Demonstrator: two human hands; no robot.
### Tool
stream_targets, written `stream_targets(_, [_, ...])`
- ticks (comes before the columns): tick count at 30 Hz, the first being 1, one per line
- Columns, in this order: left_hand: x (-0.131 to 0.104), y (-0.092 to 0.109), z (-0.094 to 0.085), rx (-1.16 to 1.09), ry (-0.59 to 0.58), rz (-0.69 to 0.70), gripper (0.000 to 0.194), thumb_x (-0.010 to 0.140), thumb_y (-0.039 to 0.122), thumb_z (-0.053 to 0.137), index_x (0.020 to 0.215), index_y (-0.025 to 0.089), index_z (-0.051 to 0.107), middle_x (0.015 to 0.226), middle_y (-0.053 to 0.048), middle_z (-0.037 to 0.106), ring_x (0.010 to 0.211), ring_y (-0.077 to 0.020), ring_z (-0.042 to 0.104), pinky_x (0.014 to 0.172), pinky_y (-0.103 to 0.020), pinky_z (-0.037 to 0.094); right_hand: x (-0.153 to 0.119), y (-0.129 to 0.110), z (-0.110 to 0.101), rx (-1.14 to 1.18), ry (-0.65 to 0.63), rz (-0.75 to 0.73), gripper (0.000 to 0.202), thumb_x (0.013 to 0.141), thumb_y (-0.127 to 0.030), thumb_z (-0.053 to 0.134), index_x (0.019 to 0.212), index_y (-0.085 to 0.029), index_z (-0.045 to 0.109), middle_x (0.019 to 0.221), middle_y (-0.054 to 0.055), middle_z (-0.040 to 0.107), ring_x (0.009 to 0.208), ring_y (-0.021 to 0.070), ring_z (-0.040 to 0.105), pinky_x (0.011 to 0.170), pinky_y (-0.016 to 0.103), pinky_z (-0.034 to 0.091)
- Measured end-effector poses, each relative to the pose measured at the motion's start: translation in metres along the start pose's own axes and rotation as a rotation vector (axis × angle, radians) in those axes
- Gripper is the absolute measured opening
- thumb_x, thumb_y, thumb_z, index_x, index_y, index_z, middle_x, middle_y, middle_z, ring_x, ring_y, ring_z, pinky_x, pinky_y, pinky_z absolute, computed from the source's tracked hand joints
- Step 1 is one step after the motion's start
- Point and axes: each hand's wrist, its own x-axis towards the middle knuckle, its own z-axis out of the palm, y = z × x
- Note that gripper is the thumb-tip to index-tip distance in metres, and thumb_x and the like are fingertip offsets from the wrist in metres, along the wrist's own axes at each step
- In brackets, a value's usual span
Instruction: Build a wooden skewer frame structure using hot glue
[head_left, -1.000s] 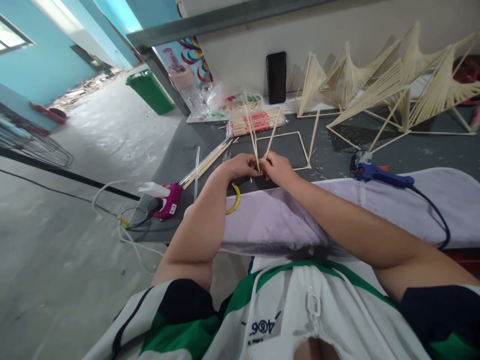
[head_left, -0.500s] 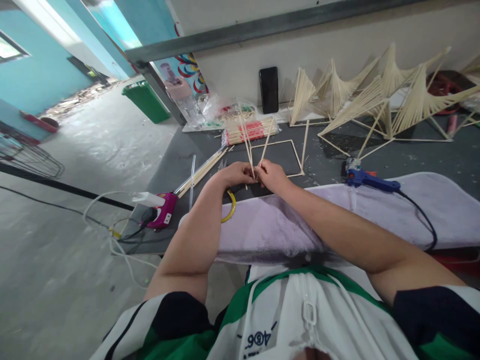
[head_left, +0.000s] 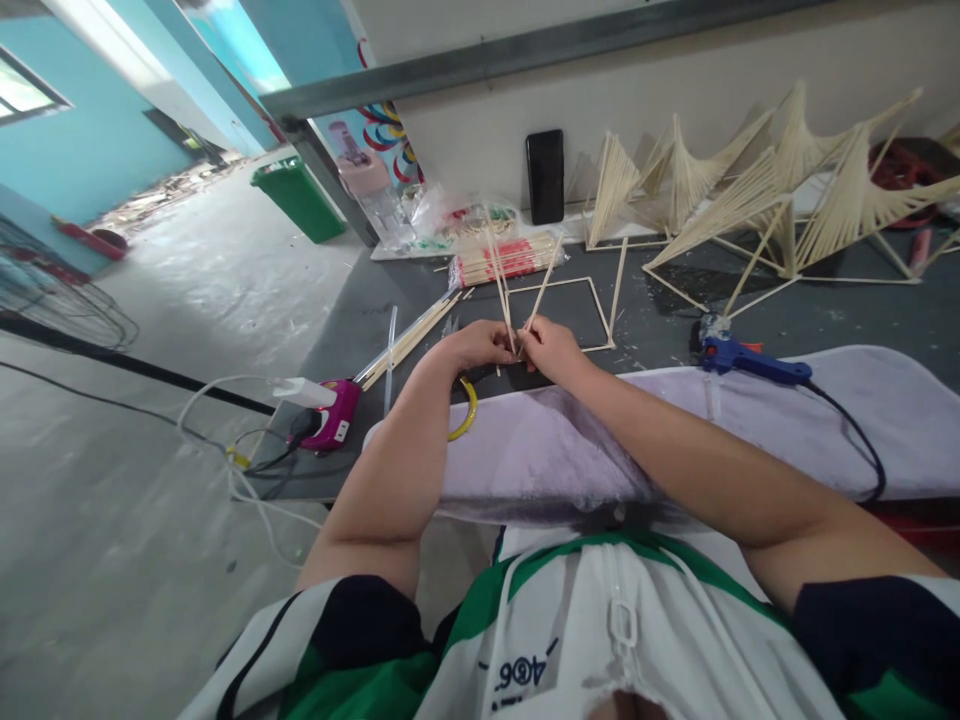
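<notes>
Pinching bamboo skewers (head_left: 501, 262) between my left hand (head_left: 480, 345) and right hand (head_left: 553, 348), fingers closed, above the table's near edge (head_left: 360, 330); bare tabletop lies ahead.

**Colours on the work table**

The thin wooden sticks (head_left: 501, 275) are pale cream, and the square stick frame (head_left: 598, 300) has the same colour. The flat table top (head_left: 660, 310) is dark grey. The soft cloth (head_left: 675, 420) is light lilac. The glue gun (head_left: 750, 360) is blue, the power strip (head_left: 335, 410) is magenta, the plastic bin (head_left: 300, 200) is green, the phone (head_left: 545, 175) is black, and the ring (head_left: 466, 412) is yellow.
</notes>
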Motion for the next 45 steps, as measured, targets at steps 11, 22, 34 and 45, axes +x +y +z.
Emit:
stream_targets(11, [0.001, 0.006, 0.001, -0.036, -0.03, -0.021, 0.016, 0.065, 0.017, 0.073, 0.08, 0.014, 0.07, 0.064, 0.002, 0.059, 0.063, -0.0099, 0.049, 0.065, -0.025, 0.036, -0.002, -0.001, -0.002, -0.008, 0.0, 0.006, 0.015, 0.094, -0.028, 0.047, 0.085, -0.022, 0.056, 0.054, -0.004, 0.059, 0.058, 0.0147, 0.062, 0.066, 0.025, 0.044])
stream_targets(22, [0.002, 0.004, 0.002, -0.036, -0.031, 0.007, 0.013, 0.066, 0.016, 0.072, 0.078, 0.014, 0.07, 0.063, 0.003, 0.058, 0.06, -0.0083, 0.047, 0.063, -0.024, 0.035, -0.003, -0.003, -0.002, 0.007, 0.004, 0.002, 0.016, 0.095, -0.026, 0.047, 0.081, -0.022, 0.054, 0.054, -0.005, 0.058, 0.057, 0.0138, 0.061, 0.065, 0.025, 0.044])
stream_targets(34, [-0.001, -0.002, -0.003, -0.003, -0.005, 0.012, 0.019, 0.067, 0.018, 0.074, 0.085, 0.014, 0.067, 0.068, 0.005, 0.056, 0.062, -0.0073, 0.048, 0.066, -0.023, 0.037, -0.002, 0.0, 0.0, -0.001, 0.008, 0.005, 0.015, 0.095, -0.029, 0.047, 0.087, -0.02, 0.057, 0.053, -0.005, 0.057, 0.056, 0.014, 0.061, 0.063, 0.024, 0.044])
stream_targets(45, [0.001, 0.003, 0.002, -0.065, -0.014, -0.008, 0.017, 0.066, 0.014, 0.072, 0.082, 0.013, 0.068, 0.067, 0.003, 0.06, 0.061, -0.0079, 0.047, 0.064, -0.023, 0.036, -0.001, -0.001, -0.001, -0.013, 0.004, 0.005, 0.015, 0.095, -0.027, 0.048, 0.084, -0.021, 0.056, 0.053, -0.005, 0.057, 0.056, 0.0139, 0.06, 0.063, 0.024, 0.043])
